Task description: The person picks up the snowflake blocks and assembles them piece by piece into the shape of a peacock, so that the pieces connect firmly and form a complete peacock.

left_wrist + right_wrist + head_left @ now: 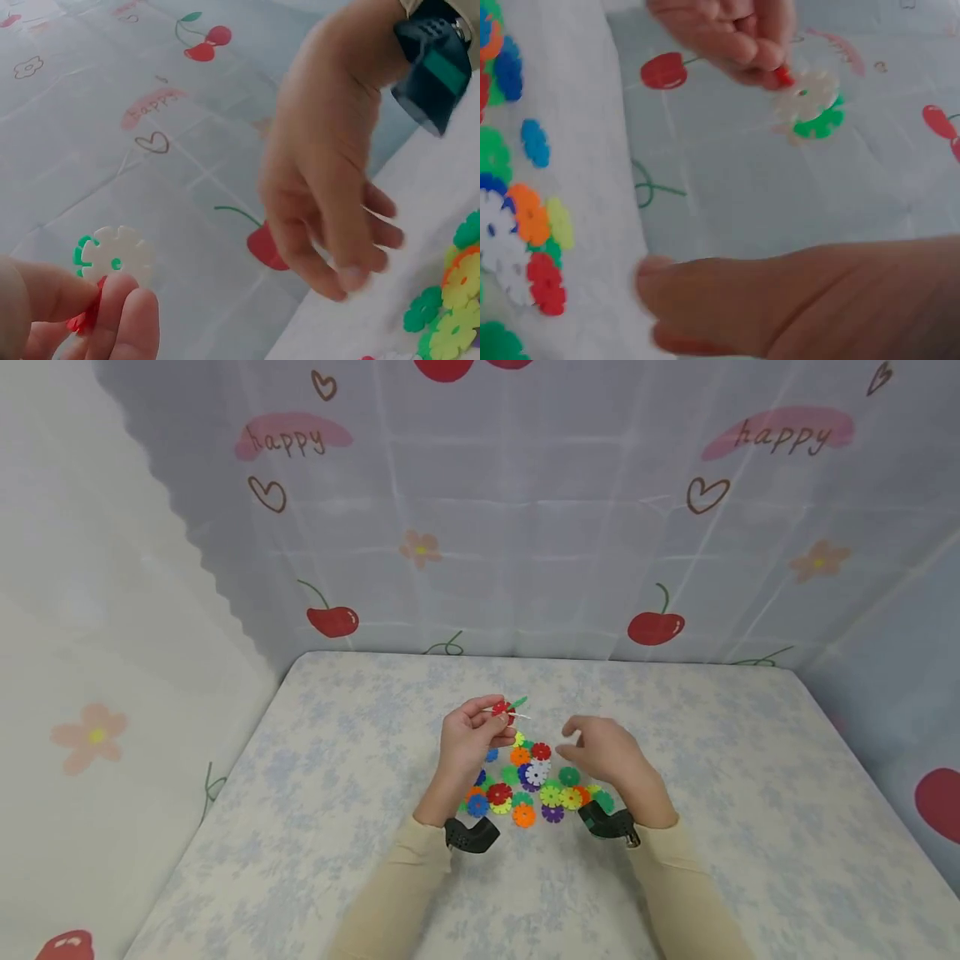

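Note:
My left hand (471, 735) is raised over the far side of a pile of plastic snowflake discs. It pinches a red snowflake disc (501, 707) between thumb and fingers. Joined to the red one are a white disc (129, 251) and a green disc (823, 124), which stick out beyond the fingertips. To the right, my right hand (606, 750) hovers above the table with loosely bent fingers and nothing in them. A gap separates it from the joined discs. Below both hands lie the loose discs (523, 815), in red, orange, yellow, green, blue, purple and white.
The table (360, 752) has a pale floral cover. A curtain (517, 527) printed with cherries, hearts and flowers hangs right behind its back edge. Black wrist mounts (471, 835) sit on both wrists, close over the near side of the pile.

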The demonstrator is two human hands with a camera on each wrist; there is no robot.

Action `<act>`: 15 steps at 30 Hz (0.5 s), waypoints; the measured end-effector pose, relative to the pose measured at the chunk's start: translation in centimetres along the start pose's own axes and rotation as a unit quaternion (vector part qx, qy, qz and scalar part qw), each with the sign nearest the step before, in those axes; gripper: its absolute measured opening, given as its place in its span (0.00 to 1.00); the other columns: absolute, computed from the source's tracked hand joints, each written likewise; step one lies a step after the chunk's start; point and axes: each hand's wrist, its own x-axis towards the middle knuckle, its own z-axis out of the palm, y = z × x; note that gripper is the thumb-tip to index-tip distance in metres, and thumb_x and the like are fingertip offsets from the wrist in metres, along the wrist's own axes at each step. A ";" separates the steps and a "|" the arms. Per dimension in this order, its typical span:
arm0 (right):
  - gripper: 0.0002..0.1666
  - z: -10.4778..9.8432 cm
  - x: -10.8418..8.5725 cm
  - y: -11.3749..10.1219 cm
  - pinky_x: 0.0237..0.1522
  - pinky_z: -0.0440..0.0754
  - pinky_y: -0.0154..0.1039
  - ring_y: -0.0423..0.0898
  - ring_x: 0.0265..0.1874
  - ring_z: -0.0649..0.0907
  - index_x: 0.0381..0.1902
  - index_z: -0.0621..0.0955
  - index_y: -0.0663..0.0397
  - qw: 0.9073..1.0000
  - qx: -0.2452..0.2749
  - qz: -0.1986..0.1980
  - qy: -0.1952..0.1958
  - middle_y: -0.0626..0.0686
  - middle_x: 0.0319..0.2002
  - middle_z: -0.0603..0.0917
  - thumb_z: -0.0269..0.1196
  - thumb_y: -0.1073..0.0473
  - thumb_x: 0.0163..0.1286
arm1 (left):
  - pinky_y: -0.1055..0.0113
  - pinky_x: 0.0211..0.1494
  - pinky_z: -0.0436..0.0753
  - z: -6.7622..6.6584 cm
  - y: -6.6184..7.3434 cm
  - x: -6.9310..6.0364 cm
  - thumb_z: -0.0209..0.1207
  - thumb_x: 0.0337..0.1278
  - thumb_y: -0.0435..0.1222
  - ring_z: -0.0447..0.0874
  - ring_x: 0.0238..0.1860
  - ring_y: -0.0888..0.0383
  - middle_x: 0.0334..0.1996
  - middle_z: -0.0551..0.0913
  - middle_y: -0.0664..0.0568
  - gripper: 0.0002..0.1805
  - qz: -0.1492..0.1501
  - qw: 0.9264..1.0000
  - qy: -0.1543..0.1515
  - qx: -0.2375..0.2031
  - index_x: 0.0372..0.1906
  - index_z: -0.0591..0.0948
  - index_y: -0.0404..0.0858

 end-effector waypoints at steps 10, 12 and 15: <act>0.18 3.0 1.5 2.3 0.25 0.70 0.36 0.47 0.24 0.75 0.28 0.78 0.55 0.987 -0.034 0.097 -0.125 0.50 0.25 0.75 0.76 0.52 0.58 | 0.67 0.45 0.90 0.8 0.3 -0.5 0.59 0.66 0.23 0.89 0.33 0.62 0.32 0.81 0.54 0.16 0.004 0.999 0.020 -0.047 0.57 0.78 0.27; 0.20 3.0 1.6 2.5 0.24 0.70 0.36 0.46 0.22 0.74 0.24 0.76 0.54 0.987 -0.011 0.099 -0.128 0.49 0.22 0.73 0.77 0.52 0.58 | 0.68 0.44 0.90 0.7 0.3 -0.6 0.60 0.67 0.24 0.88 0.31 0.63 0.31 0.83 0.54 0.10 -0.001 0.998 0.021 -0.058 0.50 0.79 0.27; 0.23 2.6 1.7 2.8 0.23 0.67 0.36 0.44 0.18 0.69 0.18 0.71 0.51 0.988 0.033 0.074 -0.132 0.47 0.18 0.66 0.74 0.54 0.61 | 0.70 0.39 0.89 0.6 0.3 -0.6 0.59 0.70 0.28 0.87 0.27 0.63 0.26 0.84 0.55 0.02 -0.006 0.998 0.002 -0.058 0.40 0.80 0.32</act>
